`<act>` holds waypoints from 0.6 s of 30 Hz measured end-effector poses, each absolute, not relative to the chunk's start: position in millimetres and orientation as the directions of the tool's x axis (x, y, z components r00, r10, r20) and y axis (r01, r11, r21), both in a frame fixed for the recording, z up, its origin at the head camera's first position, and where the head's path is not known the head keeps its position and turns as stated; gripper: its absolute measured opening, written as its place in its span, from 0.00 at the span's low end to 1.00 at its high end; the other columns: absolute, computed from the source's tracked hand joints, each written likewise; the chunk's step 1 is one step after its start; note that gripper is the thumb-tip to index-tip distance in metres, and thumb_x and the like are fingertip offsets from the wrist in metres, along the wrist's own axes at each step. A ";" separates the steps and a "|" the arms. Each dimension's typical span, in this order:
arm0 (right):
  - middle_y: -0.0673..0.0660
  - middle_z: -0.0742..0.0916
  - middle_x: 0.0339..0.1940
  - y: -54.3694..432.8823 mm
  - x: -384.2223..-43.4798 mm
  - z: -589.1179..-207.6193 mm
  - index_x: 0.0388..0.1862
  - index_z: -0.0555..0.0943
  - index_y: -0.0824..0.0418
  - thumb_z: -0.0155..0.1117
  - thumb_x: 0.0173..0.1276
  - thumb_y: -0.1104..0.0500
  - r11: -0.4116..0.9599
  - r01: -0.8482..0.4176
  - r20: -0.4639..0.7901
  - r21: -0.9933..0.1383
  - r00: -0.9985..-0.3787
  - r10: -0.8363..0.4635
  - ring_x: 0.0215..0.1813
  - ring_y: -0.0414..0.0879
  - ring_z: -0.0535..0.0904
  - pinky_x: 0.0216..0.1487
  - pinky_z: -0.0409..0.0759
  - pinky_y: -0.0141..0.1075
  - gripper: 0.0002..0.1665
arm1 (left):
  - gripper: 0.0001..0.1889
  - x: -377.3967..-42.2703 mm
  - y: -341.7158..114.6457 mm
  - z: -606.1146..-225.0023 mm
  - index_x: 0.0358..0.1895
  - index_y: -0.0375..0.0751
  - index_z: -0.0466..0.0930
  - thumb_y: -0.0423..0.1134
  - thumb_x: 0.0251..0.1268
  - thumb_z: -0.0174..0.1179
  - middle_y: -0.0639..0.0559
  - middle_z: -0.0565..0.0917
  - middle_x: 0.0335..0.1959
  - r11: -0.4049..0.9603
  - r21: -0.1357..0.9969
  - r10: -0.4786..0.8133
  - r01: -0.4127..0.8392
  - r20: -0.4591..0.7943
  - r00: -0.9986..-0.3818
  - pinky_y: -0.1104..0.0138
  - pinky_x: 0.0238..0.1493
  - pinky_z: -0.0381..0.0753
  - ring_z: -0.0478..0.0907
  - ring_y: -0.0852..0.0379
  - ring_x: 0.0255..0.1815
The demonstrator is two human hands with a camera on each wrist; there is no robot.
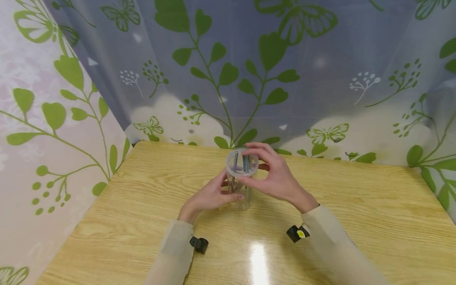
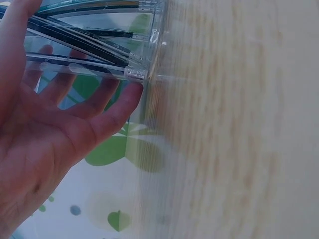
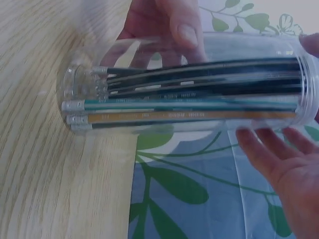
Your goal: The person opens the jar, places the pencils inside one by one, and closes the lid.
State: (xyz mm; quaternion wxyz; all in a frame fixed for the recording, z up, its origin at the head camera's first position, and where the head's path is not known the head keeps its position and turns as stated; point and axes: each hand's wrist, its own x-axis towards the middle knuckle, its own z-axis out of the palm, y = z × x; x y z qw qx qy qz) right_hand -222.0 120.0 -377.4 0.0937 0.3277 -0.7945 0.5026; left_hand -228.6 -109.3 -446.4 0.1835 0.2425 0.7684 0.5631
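Note:
A clear plastic jar (image 1: 243,204) stands upright near the back edge of the table, with several pencils (image 3: 199,115) inside, dark, teal and orange-yellow. Their eraser ends point down at the jar's base. My left hand (image 1: 210,194) holds the body of the jar from the left, thumb in front and fingers round the far side. At the top, my right hand (image 1: 272,174) grips the translucent round lid (image 1: 230,171), thumb at the near side and fingers at the far side. In the left wrist view, the left hand's fingers (image 2: 112,114) lie close along the jar wall.
The wood-grain table (image 1: 135,221) runs back to a hanging cloth (image 1: 320,87) with leaves and butterflies. A similar patterned sheet (image 1: 32,130) lines the left side. Black wrist cameras sit at the left cuff (image 1: 174,237) and right cuff (image 1: 317,217).

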 end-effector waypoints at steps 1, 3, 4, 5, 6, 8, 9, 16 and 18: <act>0.59 0.75 0.72 121.5 -222.7 -377.9 0.62 0.79 0.59 0.78 0.59 0.66 0.260 -0.612 0.473 -0.747 -0.764 -0.440 0.66 0.56 0.79 0.57 0.88 0.44 0.32 | 0.52 -228.5 -109.2 -446.6 0.81 0.77 0.40 0.42 0.67 0.70 0.53 0.52 0.84 0.248 0.954 0.578 0.165 -0.009 -0.816 0.49 0.74 0.74 0.61 0.44 0.80; 0.60 0.75 0.74 124.0 -224.0 -378.6 0.64 0.79 0.60 0.75 0.60 0.69 0.231 -0.607 0.464 -0.761 -0.757 -0.461 0.68 0.56 0.78 0.59 0.87 0.46 0.32 | 0.52 -228.3 -108.9 -446.6 0.81 0.77 0.41 0.42 0.66 0.71 0.54 0.53 0.84 0.252 0.954 0.574 0.163 -0.011 -0.819 0.49 0.74 0.74 0.61 0.44 0.80; 0.60 0.75 0.74 124.7 -224.5 -379.1 0.64 0.79 0.61 0.74 0.60 0.70 0.221 -0.604 0.461 -0.766 -0.755 -0.466 0.68 0.56 0.78 0.59 0.87 0.46 0.31 | 0.52 -228.2 -109.0 -446.5 0.81 0.77 0.41 0.42 0.66 0.71 0.56 0.53 0.84 0.253 0.954 0.573 0.162 -0.013 -0.819 0.49 0.74 0.74 0.61 0.44 0.80; 0.61 0.76 0.73 125.2 -224.9 -379.4 0.63 0.80 0.61 0.74 0.60 0.70 0.213 -0.601 0.460 -0.770 -0.755 -0.468 0.68 0.57 0.78 0.59 0.87 0.47 0.31 | 0.53 -228.2 -109.0 -446.4 0.81 0.77 0.41 0.42 0.66 0.71 0.56 0.54 0.83 0.252 0.953 0.573 0.165 -0.010 -0.819 0.49 0.74 0.74 0.61 0.44 0.80; 0.61 0.77 0.72 125.4 -225.0 -379.6 0.62 0.80 0.61 0.74 0.60 0.70 0.213 -0.601 0.460 -0.770 -0.755 -0.467 0.67 0.57 0.79 0.59 0.87 0.47 0.30 | 0.53 -228.2 -109.1 -446.3 0.81 0.77 0.41 0.42 0.66 0.71 0.57 0.54 0.83 0.253 0.953 0.573 0.165 -0.010 -0.820 0.50 0.74 0.74 0.61 0.44 0.80; 0.61 0.79 0.69 125.3 -225.0 -379.8 0.61 0.82 0.61 0.76 0.59 0.69 0.221 -0.600 0.462 -0.769 -0.760 -0.458 0.66 0.56 0.80 0.59 0.87 0.45 0.29 | 0.53 -228.1 -109.3 -446.0 0.81 0.77 0.40 0.42 0.66 0.71 0.59 0.55 0.83 0.256 0.953 0.571 0.162 -0.014 -0.821 0.50 0.74 0.74 0.61 0.45 0.80; 0.61 0.80 0.67 124.9 -224.9 -379.6 0.60 0.83 0.61 0.77 0.58 0.69 0.224 -0.600 0.465 -0.768 -0.762 -0.450 0.65 0.56 0.81 0.58 0.87 0.45 0.29 | 0.53 -228.0 -109.5 -445.8 0.81 0.77 0.40 0.42 0.66 0.71 0.60 0.55 0.82 0.256 0.953 0.570 0.160 -0.016 -0.821 0.50 0.74 0.74 0.61 0.46 0.80; 0.57 0.82 0.57 124.5 -221.6 -375.0 0.55 0.86 0.59 0.83 0.55 0.63 0.294 -0.606 0.478 -0.739 -0.780 -0.404 0.58 0.53 0.84 0.53 0.89 0.40 0.27 | 0.52 -228.0 -107.9 -446.0 0.80 0.80 0.42 0.42 0.66 0.71 0.62 0.58 0.80 0.255 0.956 0.566 0.143 -0.027 -0.824 0.51 0.73 0.75 0.65 0.48 0.77; 0.56 0.83 0.56 125.5 -221.5 -372.6 0.55 0.85 0.57 0.83 0.55 0.61 0.326 -0.605 0.467 -0.726 -0.782 -0.412 0.58 0.51 0.84 0.52 0.89 0.38 0.28 | 0.52 -228.0 -107.5 -446.5 0.79 0.81 0.43 0.42 0.66 0.71 0.62 0.58 0.80 0.257 0.956 0.563 0.143 -0.028 -0.826 0.51 0.73 0.75 0.65 0.48 0.77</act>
